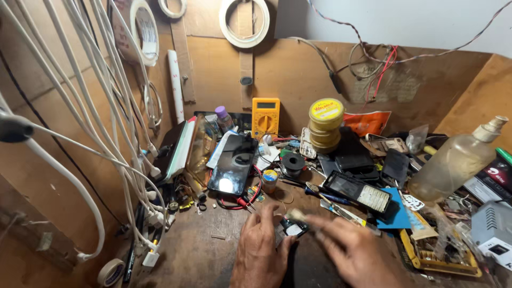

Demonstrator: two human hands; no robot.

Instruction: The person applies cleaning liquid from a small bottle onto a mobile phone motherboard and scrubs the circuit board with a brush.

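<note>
1. Nearest the camera, the left hand rests on the wooden bench with its fingers spread over the left edge of a small dark phone part, pressing it flat rather than gripping it.
2. The right hand comes in from the right, blurred, with finger and thumb pinched on a small pale tool tip that sits just above the part; what kind of tool it is cannot be made out.
3. The part lies at the near middle of the bench, between the two hands. To do this well, in my judgement, the left hand should hold it dead steady while the right hand works in short, light strokes.
4. Just beyond, a black smartphone lies face up to the left, with a red lead curling under it.
5. To the right lies a keypad handset on a blue pad.
6. Further back stand a yellow multimeter and a stack of yellow tins.
7. At far right a cloudy spray bottle lies tilted; white cables hang down the left side.
</note>
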